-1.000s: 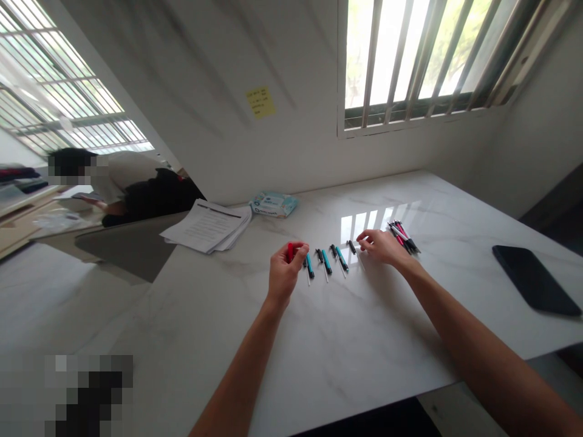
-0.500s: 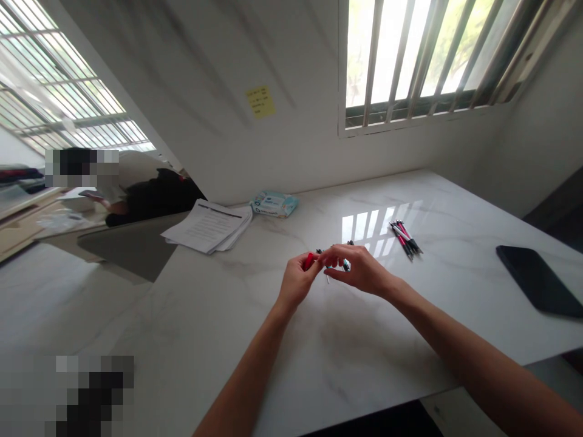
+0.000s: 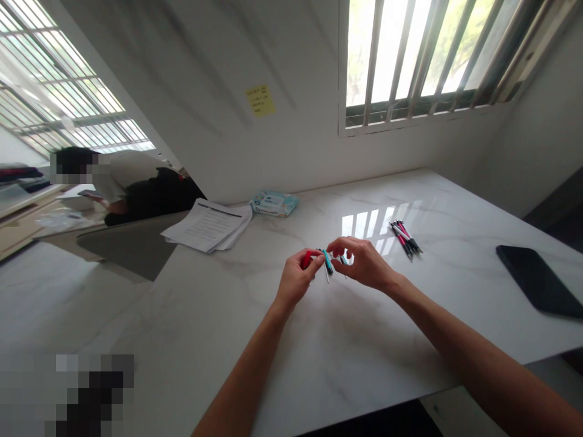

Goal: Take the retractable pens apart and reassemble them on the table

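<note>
My left hand (image 3: 295, 276) is closed around a short red piece (image 3: 306, 259); my fingers cover most of it, and its exact kind is unclear. Just right of it, my right hand (image 3: 362, 262) hovers with thumb and fingers apart and nothing visible between them. Between and behind the hands lie slim pen parts, among them a blue-and-black pen piece (image 3: 328, 262) and a thin white stick (image 3: 327, 276). The right fingers partly hide more of these parts.
Several pens (image 3: 405, 238) lie bundled at the right, with a black phone (image 3: 537, 279) farther right. A wipes packet (image 3: 274, 204) and stacked papers (image 3: 207, 226) sit near the wall. Another person (image 3: 132, 182) is beyond the partition at left.
My right hand has drawn slightly away from my left, and its fingers have spread. The blue-and-black pen piece now shows between the hands. The red piece stays in my left hand.
</note>
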A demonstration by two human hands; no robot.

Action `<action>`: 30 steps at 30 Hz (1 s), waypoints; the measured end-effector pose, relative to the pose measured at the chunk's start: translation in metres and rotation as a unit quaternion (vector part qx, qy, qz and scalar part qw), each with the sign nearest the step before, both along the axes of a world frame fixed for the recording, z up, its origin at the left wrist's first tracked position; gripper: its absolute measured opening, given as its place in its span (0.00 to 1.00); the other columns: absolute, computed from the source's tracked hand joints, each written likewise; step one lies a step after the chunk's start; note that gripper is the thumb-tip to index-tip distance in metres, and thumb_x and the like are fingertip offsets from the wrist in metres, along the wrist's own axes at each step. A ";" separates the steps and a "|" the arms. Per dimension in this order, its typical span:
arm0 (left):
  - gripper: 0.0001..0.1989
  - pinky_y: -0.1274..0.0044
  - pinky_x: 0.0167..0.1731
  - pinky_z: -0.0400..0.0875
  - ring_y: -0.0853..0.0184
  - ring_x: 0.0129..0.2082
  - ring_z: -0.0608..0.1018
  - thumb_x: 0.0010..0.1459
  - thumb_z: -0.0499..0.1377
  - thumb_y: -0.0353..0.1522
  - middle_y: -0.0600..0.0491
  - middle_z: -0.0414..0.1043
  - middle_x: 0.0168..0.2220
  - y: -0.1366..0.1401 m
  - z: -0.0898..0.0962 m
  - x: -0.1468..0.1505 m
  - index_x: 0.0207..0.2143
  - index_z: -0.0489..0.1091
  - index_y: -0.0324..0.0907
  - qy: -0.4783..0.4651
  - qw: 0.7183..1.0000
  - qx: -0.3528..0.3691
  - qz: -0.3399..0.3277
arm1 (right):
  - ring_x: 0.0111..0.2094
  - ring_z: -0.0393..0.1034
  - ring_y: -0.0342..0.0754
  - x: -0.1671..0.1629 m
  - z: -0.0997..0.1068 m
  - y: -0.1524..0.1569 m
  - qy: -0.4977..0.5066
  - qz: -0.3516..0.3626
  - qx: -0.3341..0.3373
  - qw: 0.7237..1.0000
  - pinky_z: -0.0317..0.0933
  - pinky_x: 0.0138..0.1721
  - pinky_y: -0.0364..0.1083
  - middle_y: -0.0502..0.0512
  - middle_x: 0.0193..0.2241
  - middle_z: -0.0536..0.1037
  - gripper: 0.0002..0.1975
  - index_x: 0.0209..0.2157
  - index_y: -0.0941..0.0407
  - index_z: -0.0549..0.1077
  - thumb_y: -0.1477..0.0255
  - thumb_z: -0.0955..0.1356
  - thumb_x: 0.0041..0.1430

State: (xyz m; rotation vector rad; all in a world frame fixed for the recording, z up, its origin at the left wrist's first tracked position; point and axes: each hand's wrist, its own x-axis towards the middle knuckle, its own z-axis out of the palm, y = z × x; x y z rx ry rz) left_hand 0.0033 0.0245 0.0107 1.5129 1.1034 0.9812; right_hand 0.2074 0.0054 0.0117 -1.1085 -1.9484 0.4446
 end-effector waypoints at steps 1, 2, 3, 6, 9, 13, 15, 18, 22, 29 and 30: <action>0.19 0.79 0.21 0.50 0.73 0.21 0.58 0.55 0.67 0.47 0.60 0.58 0.20 0.001 0.000 -0.001 0.35 0.79 0.39 0.002 1.000 0.000 0.004 | 0.36 0.73 0.48 0.004 -0.003 0.004 -0.005 -0.012 0.001 1.000 0.67 0.39 0.47 0.53 0.36 0.79 0.11 0.44 0.52 0.76 0.75 0.71 0.59; 0.19 0.79 0.21 0.50 0.73 0.21 0.57 0.55 0.67 0.47 0.60 0.57 0.20 0.001 0.001 -0.002 0.36 0.79 0.39 0.004 1.000 0.000 0.008 | 0.38 0.73 0.49 0.008 -0.007 0.008 -0.013 -0.025 0.000 1.000 0.67 0.40 0.47 0.53 0.37 0.79 0.10 0.44 0.52 0.77 0.75 0.71 0.59; 0.19 0.79 0.21 0.50 0.73 0.21 0.57 0.55 0.67 0.46 0.60 0.58 0.21 0.002 0.001 -0.002 0.36 0.79 0.39 0.006 1.000 0.003 0.011 | 0.39 0.73 0.50 0.013 -0.011 0.012 -0.024 -0.038 -0.003 0.999 0.67 0.40 0.48 0.54 0.38 0.79 0.10 0.43 0.52 0.77 0.75 0.71 0.59; 0.18 0.79 0.22 0.50 0.73 0.21 0.58 0.55 0.66 0.46 0.59 0.60 0.21 0.003 0.000 -0.003 0.35 0.79 0.39 0.006 1.000 0.010 0.014 | 0.42 0.72 0.52 0.024 -0.027 0.025 -0.067 -0.068 -0.021 0.995 0.66 0.44 0.50 0.56 0.40 0.79 0.10 0.43 0.52 0.78 0.75 0.71 0.58; 0.18 0.79 0.22 0.50 0.73 0.21 0.58 0.55 0.66 0.46 0.60 0.59 0.21 0.002 0.000 -0.001 0.34 0.79 0.39 0.006 1.000 0.012 0.007 | 0.43 0.71 0.53 0.029 -0.038 0.031 -0.096 -0.081 -0.028 0.992 0.65 0.46 0.51 0.56 0.41 0.78 0.12 0.43 0.52 0.79 0.76 0.71 0.57; 0.17 0.79 0.21 0.51 0.73 0.21 0.58 0.55 0.65 0.45 0.59 0.60 0.21 0.000 0.001 0.001 0.34 0.79 0.39 0.007 1.000 0.014 -0.005 | 0.45 0.69 0.54 0.030 -0.040 0.031 -0.106 -0.082 -0.028 0.991 0.64 0.46 0.51 0.57 0.43 0.78 0.11 0.43 0.52 0.79 0.75 0.71 0.57; 0.17 0.79 0.21 0.52 0.73 0.21 0.59 0.55 0.65 0.45 0.59 0.61 0.21 0.000 0.001 0.001 0.34 0.79 0.40 0.005 1.000 0.015 -0.005 | 0.45 0.69 0.55 0.030 -0.040 0.031 -0.109 -0.085 -0.034 0.990 0.64 0.46 0.51 0.57 0.43 0.78 0.10 0.42 0.52 0.79 0.75 0.71 0.58; 0.16 0.79 0.21 0.52 0.73 0.21 0.59 0.56 0.65 0.44 0.59 0.61 0.21 0.000 0.001 0.000 0.34 0.78 0.40 0.005 1.000 0.014 -0.003 | 0.45 0.69 0.55 0.032 -0.040 0.031 -0.112 -0.092 -0.041 0.989 0.64 0.46 0.51 0.57 0.42 0.78 0.09 0.42 0.53 0.79 0.74 0.71 0.59; 0.16 0.80 0.22 0.51 0.73 0.21 0.59 0.56 0.65 0.44 0.59 0.61 0.22 0.001 0.001 -0.001 0.34 0.78 0.39 0.009 1.000 0.015 -0.004 | 0.45 0.69 0.55 0.032 -0.041 0.032 -0.111 -0.092 -0.041 0.989 0.64 0.47 0.52 0.57 0.43 0.78 0.09 0.42 0.53 0.79 0.73 0.71 0.60; 0.16 0.79 0.22 0.51 0.73 0.21 0.58 0.55 0.65 0.45 0.59 0.61 0.21 0.001 0.002 0.000 0.33 0.78 0.40 0.010 1.000 0.013 0.000 | 0.46 0.69 0.55 0.033 -0.042 0.032 -0.116 -0.092 -0.043 0.988 0.64 0.47 0.52 0.58 0.44 0.78 0.10 0.43 0.52 0.80 0.73 0.71 0.60; 0.16 0.79 0.22 0.51 0.73 0.21 0.58 0.55 0.65 0.45 0.59 0.61 0.21 0.001 0.002 0.000 0.33 0.78 0.40 0.010 1.000 0.013 -0.001 | 0.46 0.69 0.56 0.033 -0.042 0.032 -0.119 -0.095 -0.044 0.987 0.65 0.47 0.52 0.58 0.44 0.78 0.10 0.44 0.52 0.80 0.73 0.71 0.60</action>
